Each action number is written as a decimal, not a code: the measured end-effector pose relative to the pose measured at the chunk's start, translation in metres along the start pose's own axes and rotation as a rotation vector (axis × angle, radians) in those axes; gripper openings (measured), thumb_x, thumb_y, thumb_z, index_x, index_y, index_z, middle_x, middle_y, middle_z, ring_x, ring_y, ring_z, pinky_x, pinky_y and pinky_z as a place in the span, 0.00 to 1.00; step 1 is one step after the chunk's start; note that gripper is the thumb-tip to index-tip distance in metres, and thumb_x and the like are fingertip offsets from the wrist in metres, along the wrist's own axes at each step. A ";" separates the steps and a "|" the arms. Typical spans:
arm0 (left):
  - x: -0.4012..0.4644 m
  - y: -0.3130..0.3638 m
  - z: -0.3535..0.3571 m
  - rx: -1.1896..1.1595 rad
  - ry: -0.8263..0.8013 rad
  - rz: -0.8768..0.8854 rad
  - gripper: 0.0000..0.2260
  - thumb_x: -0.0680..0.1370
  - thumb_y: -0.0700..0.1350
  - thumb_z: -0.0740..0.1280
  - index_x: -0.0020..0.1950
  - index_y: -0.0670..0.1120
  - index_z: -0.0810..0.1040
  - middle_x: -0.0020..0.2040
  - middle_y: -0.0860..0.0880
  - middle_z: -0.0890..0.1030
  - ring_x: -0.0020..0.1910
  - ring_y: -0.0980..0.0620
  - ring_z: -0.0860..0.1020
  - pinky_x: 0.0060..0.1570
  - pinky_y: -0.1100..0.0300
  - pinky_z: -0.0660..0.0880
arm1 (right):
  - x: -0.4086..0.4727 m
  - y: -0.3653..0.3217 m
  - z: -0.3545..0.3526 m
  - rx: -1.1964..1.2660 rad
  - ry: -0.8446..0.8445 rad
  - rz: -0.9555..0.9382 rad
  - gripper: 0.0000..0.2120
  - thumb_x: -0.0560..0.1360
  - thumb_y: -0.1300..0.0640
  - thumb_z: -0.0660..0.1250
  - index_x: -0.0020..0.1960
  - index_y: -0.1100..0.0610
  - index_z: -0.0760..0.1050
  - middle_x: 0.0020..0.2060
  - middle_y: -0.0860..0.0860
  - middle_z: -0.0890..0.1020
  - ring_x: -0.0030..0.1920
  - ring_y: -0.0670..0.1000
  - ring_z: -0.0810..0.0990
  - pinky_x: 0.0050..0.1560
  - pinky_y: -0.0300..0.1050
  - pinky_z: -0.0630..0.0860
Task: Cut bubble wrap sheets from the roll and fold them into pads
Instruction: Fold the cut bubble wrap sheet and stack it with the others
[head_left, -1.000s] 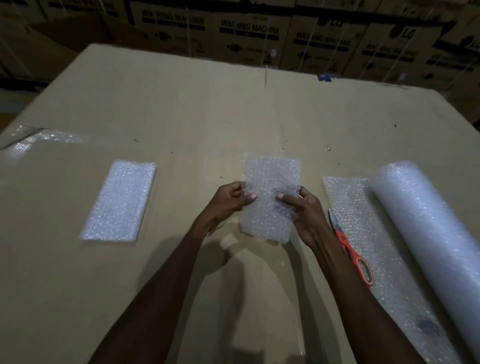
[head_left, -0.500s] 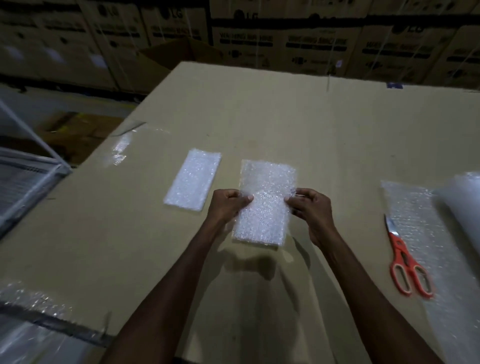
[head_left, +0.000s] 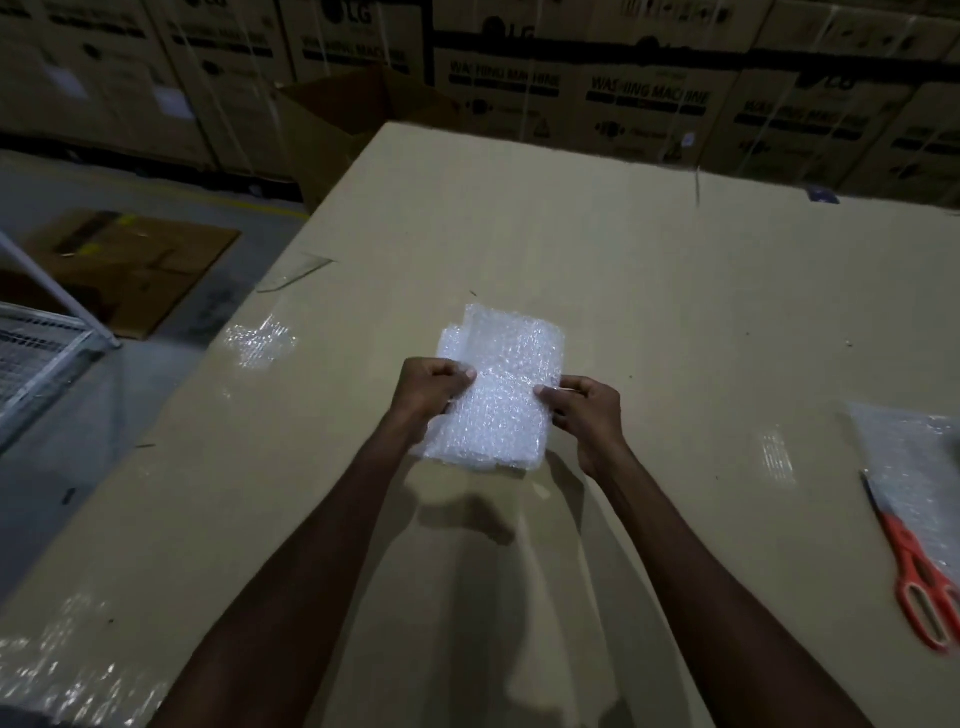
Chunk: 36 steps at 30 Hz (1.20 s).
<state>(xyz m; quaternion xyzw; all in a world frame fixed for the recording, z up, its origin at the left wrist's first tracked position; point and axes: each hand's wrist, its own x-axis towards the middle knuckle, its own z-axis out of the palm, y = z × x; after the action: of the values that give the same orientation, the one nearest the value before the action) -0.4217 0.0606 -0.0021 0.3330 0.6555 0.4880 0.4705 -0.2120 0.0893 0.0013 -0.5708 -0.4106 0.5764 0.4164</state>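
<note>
**Folded pad gripped at both edges**

A folded bubble wrap pad (head_left: 498, 395) is pinched by the left hand (head_left: 434, 387) at one long edge and by the right hand (head_left: 587, 410) at the other — thumbs on top, fingers curled beneath. It is held just above the cardboard table (head_left: 649, 312). Well to the right of the right hand, orange scissors (head_left: 919, 577) lie partly on a bubble wrap sheet (head_left: 914, 467). Beyond the hands, washing machine boxes (head_left: 623, 98) are stacked.

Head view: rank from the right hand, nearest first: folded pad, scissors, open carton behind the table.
1. Folded pad: pinched by the right hand, at its left.
2. Scissors: on the table, far right, toward the near edge.
3. Open carton: behind the table's far left corner.
</note>
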 end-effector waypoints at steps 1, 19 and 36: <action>0.008 0.003 -0.008 0.012 0.000 0.007 0.10 0.74 0.39 0.76 0.48 0.32 0.82 0.34 0.46 0.77 0.28 0.56 0.71 0.29 0.64 0.70 | 0.004 0.000 0.010 -0.001 0.014 0.003 0.12 0.71 0.67 0.78 0.52 0.67 0.80 0.47 0.61 0.86 0.43 0.54 0.85 0.44 0.46 0.84; 0.053 -0.024 -0.035 0.303 -0.018 0.035 0.12 0.69 0.47 0.79 0.39 0.40 0.83 0.36 0.45 0.83 0.34 0.54 0.76 0.38 0.59 0.71 | 0.030 0.029 0.061 -0.137 0.152 0.115 0.11 0.69 0.65 0.79 0.49 0.61 0.80 0.44 0.61 0.86 0.42 0.60 0.85 0.36 0.53 0.83; 0.033 -0.058 -0.024 0.970 -0.002 0.607 0.26 0.83 0.51 0.58 0.78 0.40 0.64 0.78 0.41 0.64 0.77 0.40 0.64 0.70 0.38 0.65 | 0.012 0.046 0.076 -0.874 0.050 -0.498 0.25 0.82 0.53 0.66 0.74 0.65 0.70 0.73 0.60 0.73 0.74 0.58 0.71 0.72 0.45 0.63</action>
<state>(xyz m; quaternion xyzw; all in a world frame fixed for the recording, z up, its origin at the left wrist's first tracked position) -0.4544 0.0650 -0.0650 0.6846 0.6790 0.2442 0.1032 -0.2889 0.0867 -0.0455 -0.5900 -0.7273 0.2200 0.2730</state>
